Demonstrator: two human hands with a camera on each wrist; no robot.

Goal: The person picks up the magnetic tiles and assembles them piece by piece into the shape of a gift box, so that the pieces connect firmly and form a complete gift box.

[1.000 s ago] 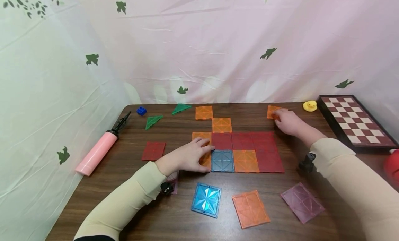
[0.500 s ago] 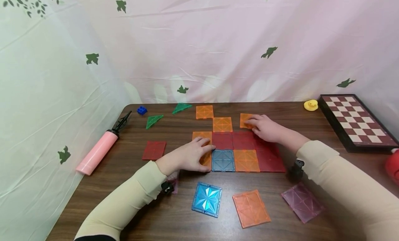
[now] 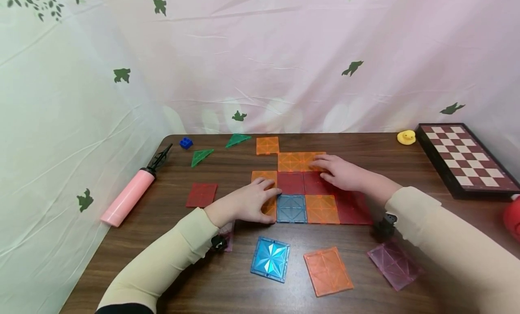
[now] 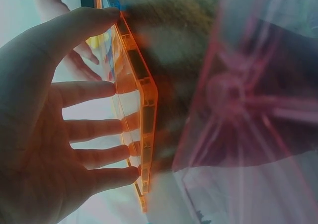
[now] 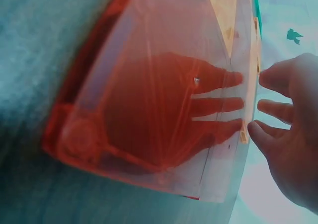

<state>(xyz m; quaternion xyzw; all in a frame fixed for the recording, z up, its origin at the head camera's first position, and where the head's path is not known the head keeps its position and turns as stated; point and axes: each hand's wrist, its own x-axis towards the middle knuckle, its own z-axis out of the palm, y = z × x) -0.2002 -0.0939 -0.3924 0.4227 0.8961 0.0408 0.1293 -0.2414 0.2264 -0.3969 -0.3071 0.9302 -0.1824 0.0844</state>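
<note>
A flat mat of red [image 3: 290, 183], orange [image 3: 322, 209] and grey-blue [image 3: 290, 208] square tiles lies mid-table. My left hand [image 3: 260, 196] rests flat on the two orange tiles [image 3: 263, 175] at the mat's left edge. In the left wrist view its straight fingers [image 4: 94, 129] press an orange tile [image 4: 141, 110]. My right hand [image 3: 329, 167] lies with straight fingers on an orange tile [image 3: 314, 159], which sits against another orange tile [image 3: 289, 161] behind the red row. The right wrist view shows the fingers [image 5: 278, 110] above a red tile [image 5: 149, 110].
Loose tiles lie near the front edge: bright blue [image 3: 270, 259], orange [image 3: 328, 271], purple [image 3: 393, 264]. A red tile [image 3: 201, 194], two green triangles [image 3: 201, 157], a blue brick [image 3: 185, 142] and a pink pump [image 3: 127, 197] lie left. A yellow duck [image 3: 406, 137] and chessboard [image 3: 463, 158] sit right.
My right hand has slid the orange tile from the far right back of the table leftwards until it sits beside the orange tile behind the red row. The left hand has stayed put.
</note>
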